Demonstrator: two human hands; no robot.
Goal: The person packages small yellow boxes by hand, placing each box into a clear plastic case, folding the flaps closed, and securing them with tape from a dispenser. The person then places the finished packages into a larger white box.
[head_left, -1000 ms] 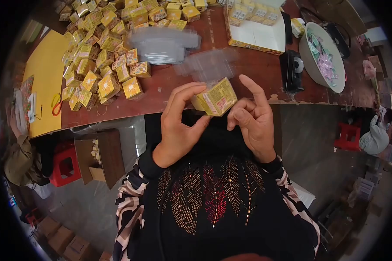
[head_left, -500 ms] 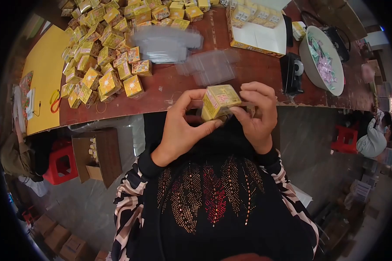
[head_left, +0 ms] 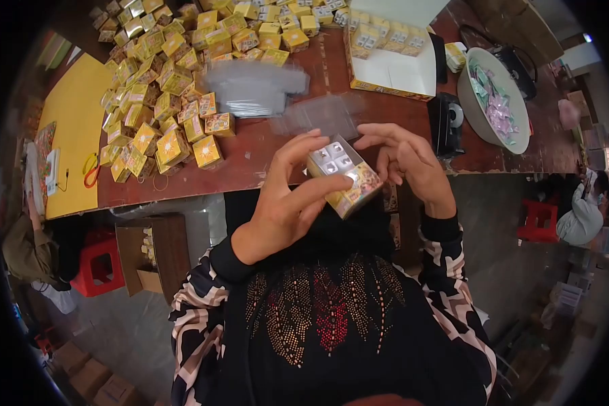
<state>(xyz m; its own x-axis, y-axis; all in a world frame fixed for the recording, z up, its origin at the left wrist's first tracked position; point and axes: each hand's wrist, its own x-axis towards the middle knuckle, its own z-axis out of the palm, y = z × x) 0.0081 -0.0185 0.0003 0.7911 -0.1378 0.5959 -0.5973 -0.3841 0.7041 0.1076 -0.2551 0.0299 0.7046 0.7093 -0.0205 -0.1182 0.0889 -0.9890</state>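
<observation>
My left hand [head_left: 277, 210] grips a small yellow printed box [head_left: 358, 189] between thumb and fingers, above my lap at the table's near edge. The box is tilted, and a side with white compartments and silvery shapes faces up. My right hand [head_left: 416, 166] is at the box's right side, its fingers bent and apart, fingertips close to the box's edge. Just beyond the hands, a flat clear plastic sleeve [head_left: 318, 116] lies on the table, beside a stack of clear plastic sleeves [head_left: 250, 91].
A large heap of yellow boxes [head_left: 172, 145] covers the table's left part. An open display carton [head_left: 392, 74] holding several boxes, a black tape dispenser [head_left: 446, 125] and a bowl [head_left: 468, 101] of wrapped packets stand at right. Below left are a cardboard box [head_left: 172, 250] and red stool [head_left: 101, 264]; people sit at both sides.
The yellow box has been turned so its white compartments show upward. My right hand's fingers have come off its top and moved to its right side.
</observation>
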